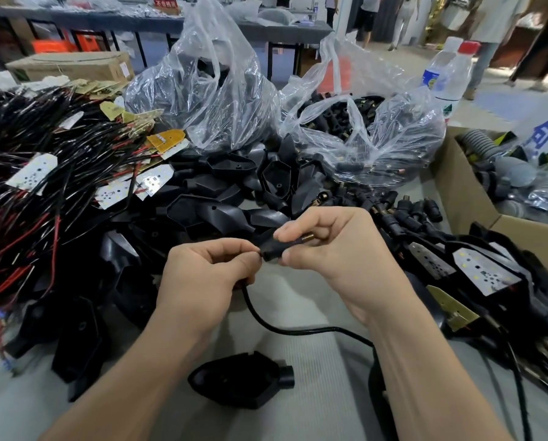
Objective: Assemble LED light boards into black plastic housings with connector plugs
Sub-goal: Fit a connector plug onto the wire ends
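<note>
1. A black connector plug (274,249) is held above the grey table (323,393), at the centre of the view, between 2 hands.
2. The right hand (339,249) pinches the plug's body, its fingers (290,233) curled over the top and underside.
3. The left hand (209,275) pinches the black cable (267,318) where it meets the plug's left end, fingertips pressed together.
4. The plug is a short, dark, matte cylinder with a brass threaded tip (307,238).
5. Its long axis runs left to right, rising slightly rightward; the brass tip points toward the right palm (the cable end points left).
6. The cable drops from the left hand and curves right under the right forearm.
7. 1 black housing (244,381) lies on the table between the forearms, round neck pointing right.
</note>
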A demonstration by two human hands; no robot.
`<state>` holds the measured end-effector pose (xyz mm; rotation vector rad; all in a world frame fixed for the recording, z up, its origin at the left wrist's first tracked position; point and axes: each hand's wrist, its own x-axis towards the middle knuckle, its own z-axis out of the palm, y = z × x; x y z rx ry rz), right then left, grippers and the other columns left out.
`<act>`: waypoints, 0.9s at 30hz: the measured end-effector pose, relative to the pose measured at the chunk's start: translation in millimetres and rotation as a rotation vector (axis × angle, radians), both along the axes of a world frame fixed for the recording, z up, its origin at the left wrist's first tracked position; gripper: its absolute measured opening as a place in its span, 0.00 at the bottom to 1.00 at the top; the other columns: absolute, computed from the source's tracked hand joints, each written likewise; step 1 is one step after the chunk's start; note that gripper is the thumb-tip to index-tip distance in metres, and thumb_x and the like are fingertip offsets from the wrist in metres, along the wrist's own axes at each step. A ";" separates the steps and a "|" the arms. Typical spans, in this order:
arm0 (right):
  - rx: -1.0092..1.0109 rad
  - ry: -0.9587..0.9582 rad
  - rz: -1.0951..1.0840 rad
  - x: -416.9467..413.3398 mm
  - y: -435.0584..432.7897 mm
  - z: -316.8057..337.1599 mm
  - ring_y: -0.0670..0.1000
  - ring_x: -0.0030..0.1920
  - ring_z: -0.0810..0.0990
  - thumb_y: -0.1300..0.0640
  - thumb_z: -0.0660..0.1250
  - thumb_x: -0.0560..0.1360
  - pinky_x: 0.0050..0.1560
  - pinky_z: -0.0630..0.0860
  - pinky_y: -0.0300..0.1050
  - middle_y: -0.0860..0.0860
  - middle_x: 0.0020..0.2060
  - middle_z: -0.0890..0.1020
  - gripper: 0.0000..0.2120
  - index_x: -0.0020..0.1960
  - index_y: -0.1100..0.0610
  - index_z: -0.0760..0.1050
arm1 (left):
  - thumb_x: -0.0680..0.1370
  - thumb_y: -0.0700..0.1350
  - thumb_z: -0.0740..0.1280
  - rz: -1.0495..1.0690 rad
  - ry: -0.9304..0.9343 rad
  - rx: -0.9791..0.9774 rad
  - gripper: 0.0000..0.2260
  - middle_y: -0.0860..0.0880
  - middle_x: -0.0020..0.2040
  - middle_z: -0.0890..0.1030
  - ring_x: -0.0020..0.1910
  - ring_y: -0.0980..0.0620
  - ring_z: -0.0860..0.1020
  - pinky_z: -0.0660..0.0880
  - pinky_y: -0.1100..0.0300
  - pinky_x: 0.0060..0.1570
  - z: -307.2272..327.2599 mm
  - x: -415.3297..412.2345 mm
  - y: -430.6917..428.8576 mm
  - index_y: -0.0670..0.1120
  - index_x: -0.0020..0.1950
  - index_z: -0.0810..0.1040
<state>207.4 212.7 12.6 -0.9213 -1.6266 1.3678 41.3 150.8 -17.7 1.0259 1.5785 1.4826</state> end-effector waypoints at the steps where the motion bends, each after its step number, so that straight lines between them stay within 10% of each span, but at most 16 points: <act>1: 0.018 -0.035 -0.013 0.2 0.1 -0.2 0.59 0.40 0.79 0.72 0.76 0.65 0.50 0.80 0.70 0.67 0.43 0.84 0.14 0.39 0.53 0.86 | 0.73 0.35 0.76 -0.008 -0.002 -0.007 0.11 0.48 0.28 0.81 0.28 0.56 0.77 0.74 0.69 0.31 -0.7 0.2 0.1 0.51 0.37 0.88; 6: 0.010 -0.076 -0.076 1.9 4.1 -2.7 0.55 0.34 0.77 0.63 0.77 0.62 0.42 0.77 0.56 0.59 0.34 0.85 0.11 0.42 0.52 0.87 | 0.76 0.38 0.74 -0.010 0.017 0.008 0.10 0.49 0.30 0.82 0.30 0.56 0.76 0.74 0.67 0.30 0.1 6.3 0.0 0.52 0.38 0.87; 13: -0.054 -0.020 -0.111 -2.1 2.5 -4.6 0.56 0.36 0.81 0.65 0.77 0.63 0.51 0.81 0.70 0.61 0.36 0.86 0.11 0.43 0.53 0.87 | 0.80 0.36 0.69 -0.036 0.005 -0.001 0.11 0.46 0.32 0.84 0.32 0.53 0.78 0.73 0.54 0.36 0.5 11.3 1.2 0.48 0.40 0.83; 18: -0.073 0.007 -0.107 -0.2 4.2 -5.2 0.54 0.35 0.84 0.71 0.76 0.67 0.52 0.84 0.65 0.59 0.36 0.86 0.12 0.42 0.55 0.87 | 0.78 0.42 0.74 -0.061 0.154 -0.018 0.11 0.49 0.36 0.87 0.35 0.53 0.84 0.80 0.60 0.36 4.4 2.4 -0.6 0.59 0.43 0.86; 27: 0.017 -0.135 -0.128 -5.8 -0.4 -5.1 0.68 0.37 0.82 0.66 0.75 0.64 0.47 0.80 0.70 0.62 0.35 0.85 0.11 0.41 0.51 0.85 | 0.79 0.40 0.71 -0.117 0.123 -0.148 0.11 0.48 0.33 0.85 0.28 0.59 0.79 0.73 0.70 0.29 0.4 1.4 1.1 0.49 0.38 0.85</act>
